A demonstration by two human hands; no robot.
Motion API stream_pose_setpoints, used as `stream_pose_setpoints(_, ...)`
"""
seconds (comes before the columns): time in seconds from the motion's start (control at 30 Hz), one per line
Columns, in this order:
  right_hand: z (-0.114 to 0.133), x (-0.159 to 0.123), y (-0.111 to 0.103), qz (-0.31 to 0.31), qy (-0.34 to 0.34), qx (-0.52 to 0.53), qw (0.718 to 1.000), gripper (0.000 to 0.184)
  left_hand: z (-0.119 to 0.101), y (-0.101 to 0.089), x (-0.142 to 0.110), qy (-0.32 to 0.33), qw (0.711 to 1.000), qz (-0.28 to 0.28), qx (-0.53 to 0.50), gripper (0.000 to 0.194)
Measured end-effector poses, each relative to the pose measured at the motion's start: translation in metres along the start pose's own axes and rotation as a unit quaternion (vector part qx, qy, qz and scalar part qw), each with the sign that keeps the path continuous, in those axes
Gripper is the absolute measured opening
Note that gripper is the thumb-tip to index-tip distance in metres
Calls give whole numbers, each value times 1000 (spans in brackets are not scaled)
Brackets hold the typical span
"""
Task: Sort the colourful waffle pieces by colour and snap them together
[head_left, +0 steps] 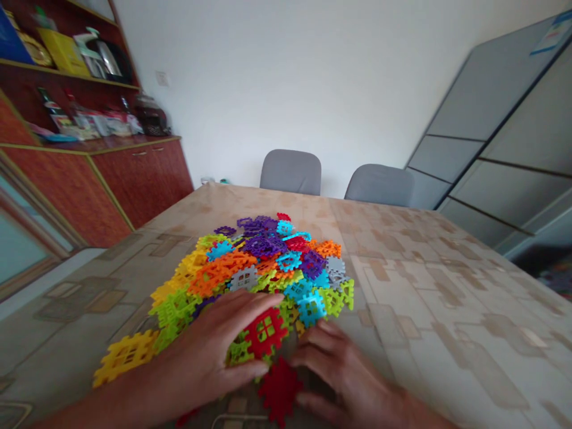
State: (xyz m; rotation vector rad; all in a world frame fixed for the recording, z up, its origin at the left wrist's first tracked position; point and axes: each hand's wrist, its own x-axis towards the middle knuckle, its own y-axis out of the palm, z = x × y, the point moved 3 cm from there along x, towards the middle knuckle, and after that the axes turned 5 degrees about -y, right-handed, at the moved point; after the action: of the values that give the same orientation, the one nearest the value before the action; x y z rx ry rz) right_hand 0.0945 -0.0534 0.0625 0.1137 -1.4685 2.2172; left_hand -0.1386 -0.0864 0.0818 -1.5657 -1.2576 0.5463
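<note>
My left hand (223,345) lies over the front of a heap of colourful plastic interlocking building pieces. Its fingers are stretched and the thumb is spread away, with a red window piece (267,332) between them, tilted on the heap. My right hand (337,372) is at the front right of the heap, fingers bent. Between its thumb and fingers is the right edge of a solid red notched plate (280,390), slightly blurred. The left thumb tip is close to that plate's upper edge. A light blue window piece (311,308) lies just beyond the right fingertips.
Yellow pieces (127,356) lie left of my left wrist, with orange (223,269) and purple pieces (263,244) farther back. The patterned table (429,298) extends right. Two grey chairs (290,171) stand behind it; a red-brown cabinet (143,173) is at the left.
</note>
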Motion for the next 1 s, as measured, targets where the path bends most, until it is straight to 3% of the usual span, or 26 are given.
stream_pose_setpoints(0.07, 10, 5, 9, 57, -51, -22, 997, 50, 7, -5, 0, -7, 999, -32, 9, 78)
stream_pose_setpoints(0.13, 14, 7, 19, 85, -63, -55, 993, 60, 8, -4, 0, 8, 999, -37, 23, 76)
stream_pose_setpoints(0.3, 9, 0, 19, 119, 22, -89, 989, 63, -10, 8, -6, 39, 999, 2, 35, 77)
stream_pose_setpoints(0.43, 10, -13, -9, 167, 75, -63, 981, 53, -31, 18, -9, 87, 995, 44, 37, 71)
stream_pose_setpoints(0.57, 13, -25, -29, 205, 137, -47, 968, 61, -44, 25, -8, 132, 987, 68, 64, 68)
stream_pose_setpoints(0.73, 11, -25, -23, 218, 196, -36, 955, 66, -52, 31, -8, 175, 981, 65, 57, 46)
stream_pose_setpoints(0.9, 9, -17, -23, 254, 227, -8, 940, 76, -49, 38, -11, 162, 982, 53, 82, 66)
stream_pose_setpoints(1.0, 9, -13, -30, 267, 248, -14, 931, 76, -49, 40, -13, 166, 981, 45, 85, 66)
